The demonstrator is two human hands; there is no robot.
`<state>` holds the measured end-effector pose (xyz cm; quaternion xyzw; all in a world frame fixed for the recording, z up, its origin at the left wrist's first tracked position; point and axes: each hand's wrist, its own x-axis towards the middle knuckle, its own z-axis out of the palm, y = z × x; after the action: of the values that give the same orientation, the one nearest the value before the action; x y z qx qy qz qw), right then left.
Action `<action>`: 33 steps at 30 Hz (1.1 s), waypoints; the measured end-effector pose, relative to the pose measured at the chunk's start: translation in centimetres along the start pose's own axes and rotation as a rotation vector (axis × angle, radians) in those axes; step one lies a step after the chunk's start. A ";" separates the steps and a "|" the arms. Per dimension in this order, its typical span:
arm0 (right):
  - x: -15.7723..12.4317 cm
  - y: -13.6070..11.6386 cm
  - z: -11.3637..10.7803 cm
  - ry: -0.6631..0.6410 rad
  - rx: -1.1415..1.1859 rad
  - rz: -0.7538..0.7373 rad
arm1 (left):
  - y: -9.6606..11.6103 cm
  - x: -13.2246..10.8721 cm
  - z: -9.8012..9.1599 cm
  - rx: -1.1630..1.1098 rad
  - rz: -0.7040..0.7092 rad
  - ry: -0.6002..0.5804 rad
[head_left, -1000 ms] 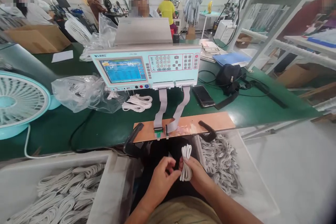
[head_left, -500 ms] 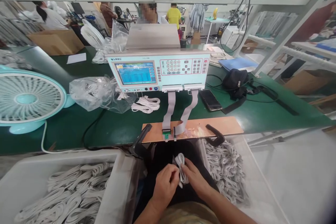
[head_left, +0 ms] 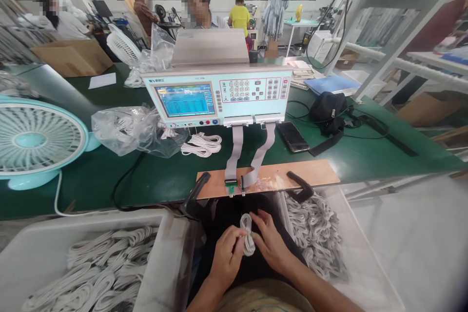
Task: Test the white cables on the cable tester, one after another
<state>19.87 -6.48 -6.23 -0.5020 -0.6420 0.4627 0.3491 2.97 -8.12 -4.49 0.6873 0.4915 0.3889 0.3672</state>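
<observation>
A small coiled bundle of white cable (head_left: 247, 236) is held upright over my lap, below the bench edge. My left hand (head_left: 227, 252) pinches it from the left between thumb and fingers. On the other side my right hand (head_left: 269, 240) has its thumb and fingers spread apart. The right thumb tip is at the bundle's edge; whether it touches cannot be made out. Just beyond the hands, a wooden board (head_left: 281, 178) lies along the bench edge, with a small green connector board (head_left: 231, 188) on it joined to a grey ribbon cable (head_left: 234, 153).
White bins of coiled cables stand at left (head_left: 164, 239) and right (head_left: 360, 234). Black clamps (head_left: 197, 195) jut over the bench edge. A tester (head_left: 219, 97), a blue fan (head_left: 31, 141), a phone (head_left: 293, 137) and a black bag (head_left: 329, 109) are on the bench. Several people are behind.
My right hand's fingers have opened away from the bundle. The bundle has shifted slightly left and turned in my left hand, which keeps hold of it.
</observation>
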 end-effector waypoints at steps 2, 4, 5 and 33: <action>0.1 -0.7 -0.4 -0.053 -0.204 -0.236 | 0.1 0.5 0.0 -0.039 -0.026 0.060; 0.4 -1.3 -0.7 -0.083 -0.309 -0.376 | 0.3 0.9 0.2 -0.070 -0.053 0.103; 0.6 -1.5 -0.8 -0.078 -0.345 -0.422 | 0.4 1.1 0.3 -0.077 -0.066 0.129; 6.6 -4.2 0.3 0.143 0.354 0.038 | 0.0 4.6 -2.3 -0.865 -0.523 0.224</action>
<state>16.53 -0.44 -2.45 -0.4761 -0.5145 0.5381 0.4680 1.93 -3.39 -2.67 0.2809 0.4775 0.5228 0.6479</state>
